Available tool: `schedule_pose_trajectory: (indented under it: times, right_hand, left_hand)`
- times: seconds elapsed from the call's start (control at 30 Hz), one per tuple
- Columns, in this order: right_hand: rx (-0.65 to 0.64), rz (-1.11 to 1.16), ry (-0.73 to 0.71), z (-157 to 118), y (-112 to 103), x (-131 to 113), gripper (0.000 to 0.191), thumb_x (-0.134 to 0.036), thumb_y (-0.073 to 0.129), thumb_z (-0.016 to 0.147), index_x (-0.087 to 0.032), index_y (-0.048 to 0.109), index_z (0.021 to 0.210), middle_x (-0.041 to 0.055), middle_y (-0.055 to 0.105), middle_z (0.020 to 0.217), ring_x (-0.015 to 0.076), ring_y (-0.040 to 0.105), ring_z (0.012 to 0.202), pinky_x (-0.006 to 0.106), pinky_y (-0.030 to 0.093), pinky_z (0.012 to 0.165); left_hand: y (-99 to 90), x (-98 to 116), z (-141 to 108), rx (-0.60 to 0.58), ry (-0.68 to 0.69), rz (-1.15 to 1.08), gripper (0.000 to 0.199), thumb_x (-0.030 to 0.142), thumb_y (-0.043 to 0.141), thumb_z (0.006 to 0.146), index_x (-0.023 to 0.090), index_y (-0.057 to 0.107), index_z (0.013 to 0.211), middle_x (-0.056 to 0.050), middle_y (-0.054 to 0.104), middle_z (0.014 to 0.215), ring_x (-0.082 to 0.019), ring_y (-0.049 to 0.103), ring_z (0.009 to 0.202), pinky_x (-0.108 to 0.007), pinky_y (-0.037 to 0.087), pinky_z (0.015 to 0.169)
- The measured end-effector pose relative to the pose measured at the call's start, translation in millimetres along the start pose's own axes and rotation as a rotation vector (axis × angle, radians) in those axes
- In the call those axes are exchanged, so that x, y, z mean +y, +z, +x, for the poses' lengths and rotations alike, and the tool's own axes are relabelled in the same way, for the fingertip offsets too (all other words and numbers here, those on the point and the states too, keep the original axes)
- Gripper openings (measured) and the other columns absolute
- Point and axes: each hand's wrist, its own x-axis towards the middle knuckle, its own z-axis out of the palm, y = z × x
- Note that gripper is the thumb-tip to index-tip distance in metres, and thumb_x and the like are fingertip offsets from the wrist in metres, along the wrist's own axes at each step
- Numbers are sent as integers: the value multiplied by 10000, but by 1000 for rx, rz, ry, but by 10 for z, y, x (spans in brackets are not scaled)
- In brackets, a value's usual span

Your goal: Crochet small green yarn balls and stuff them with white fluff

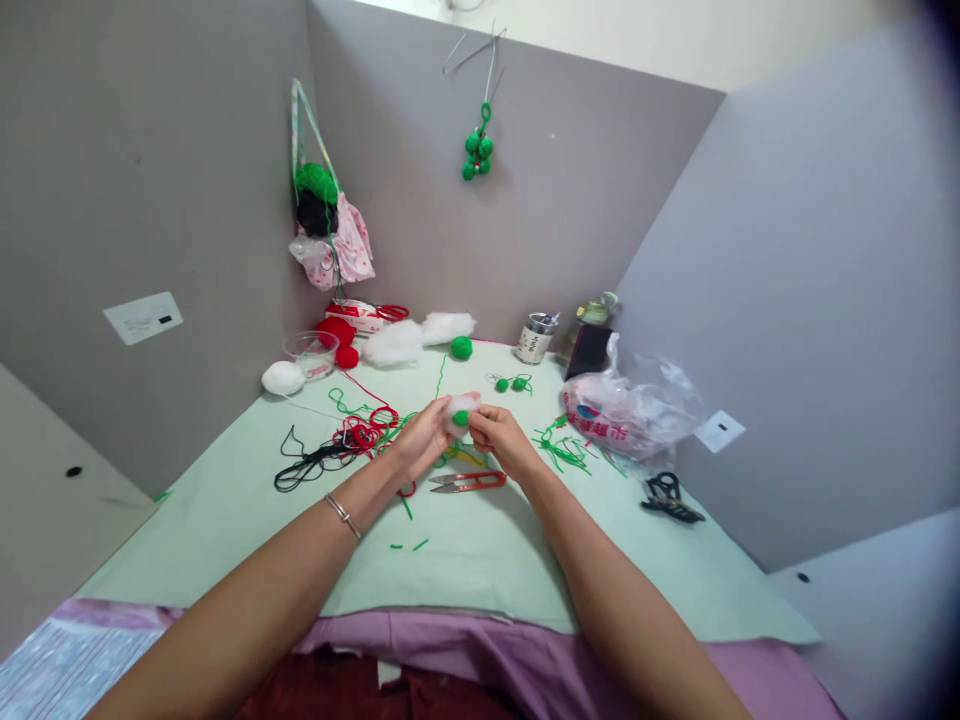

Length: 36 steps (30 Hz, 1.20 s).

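Observation:
Near the middle of the table, my left hand point(424, 438) holds a tuft of white stuffing point(452, 407), its fingers curled around it. A small green knitted piece point(460, 418) lies against the stuffing, pinched by the fingertips of my right hand point(501, 436). Just below both hands are red-handled thread snips point(469, 483). Tangled red yarn point(364, 432) and a bundle of black cord point(315, 462) lie to the left, and cut green yarn strands point(564, 447) to the right.
White stuffing point(394, 343), a green ball point(461, 348) and a tin point(536, 339) stand along the back. A clear plastic bag point(630, 408) and a black clip point(670, 498) are at the right. A plastic cup point(313, 358) sits at the left, beside white yarn point(283, 377).

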Motion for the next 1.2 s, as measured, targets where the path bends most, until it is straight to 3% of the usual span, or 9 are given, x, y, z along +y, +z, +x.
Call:
schedule_pose_trajectory:
  times: [0.1, 0.2, 0.33, 0.47, 0.53, 0.6, 0.73, 0.83, 1.2]
  right_hand:
    - [22, -11, 7, -6, -28, 2, 307, -395, 653, 689, -230, 416, 587, -99, 300, 486, 64, 205, 471, 245, 180, 465]
    - [64, -54, -6, -5, -47, -3, 260, -393, 640, 697, -225, 464, 605, -93, 319, 490, 72, 233, 469, 246, 205, 469]
    - [241, -160, -88, 40, -124, 10, 238, -395, 604, 727, -222, 484, 616, -75, 363, 518, 91, 289, 494, 256, 240, 496]
    - [379, -312, -202, 60, -161, 49, 225, -365, 615, 714, -205, 522, 587, -41, 451, 558, 116, 377, 573, 270, 293, 566]
    - [376, -381, -236, 47, -139, 67, 179, -339, 610, 706, -194, 575, 607, -29, 497, 577, 130, 414, 603, 273, 307, 589]
    - [356, -438, -259, 26, -107, 77, 145, -315, 593, 708, -187, 621, 647, -24, 527, 591, 136, 433, 615, 273, 312, 598]
    - [328, -530, -287, 0, -78, 74, 148, -297, 566, 731, -186, 644, 672, -25, 540, 590, 134, 430, 601, 270, 310, 602]
    - [314, -585, -302, -6, -90, 68, 163, -308, 565, 760, -190, 653, 690, -26, 530, 580, 135, 428, 591, 268, 309, 606]
    - [187, -698, -354, -46, -77, 7, 263, -363, 515, 909, -224, 589, 698, -19, 496, 583, 150, 395, 570, 278, 295, 613]
  left_hand:
    - [-92, 40, 27, -13, -10, 45, 273, 274, 799, 777, 109, 781, 993, -133, 791, 1020, -227, 708, 980, -279, 534, 850]
    - [-207, 52, 81, 35, 16, 76, 362, 228, 875, 675, 106, 766, 998, -104, 785, 925, -176, 701, 809, -247, 528, 735]
    - [-280, 77, 111, 126, 97, 86, 475, 261, 898, 656, 167, 698, 1077, -16, 743, 848, -95, 638, 662, -192, 489, 620]
    - [-204, 44, 73, 97, 92, 146, 451, 328, 918, 646, 173, 665, 986, -3, 712, 818, -106, 636, 645, -215, 508, 603]
    - [-155, -16, 61, 75, 83, 207, 386, 311, 914, 666, 146, 673, 918, -5, 694, 796, -109, 625, 638, -224, 511, 595]
    - [-132, -83, 67, 81, 96, 277, 276, 293, 846, 780, 127, 678, 923, -14, 687, 837, -119, 632, 680, -246, 535, 621]
    - [-172, -168, 105, 138, 148, 395, 259, 306, 661, 964, 142, 652, 1165, -74, 685, 1121, -187, 681, 929, -371, 602, 794]
    - [-223, -185, 120, 154, 141, 462, 336, 335, 653, 969, 155, 629, 1252, -99, 667, 1220, -221, 680, 1018, -421, 602, 860]
    - [-312, -202, 156, 145, 63, 628, 376, 359, 647, 971, 162, 619, 1290, -113, 650, 1287, -248, 668, 1091, -463, 588, 914]
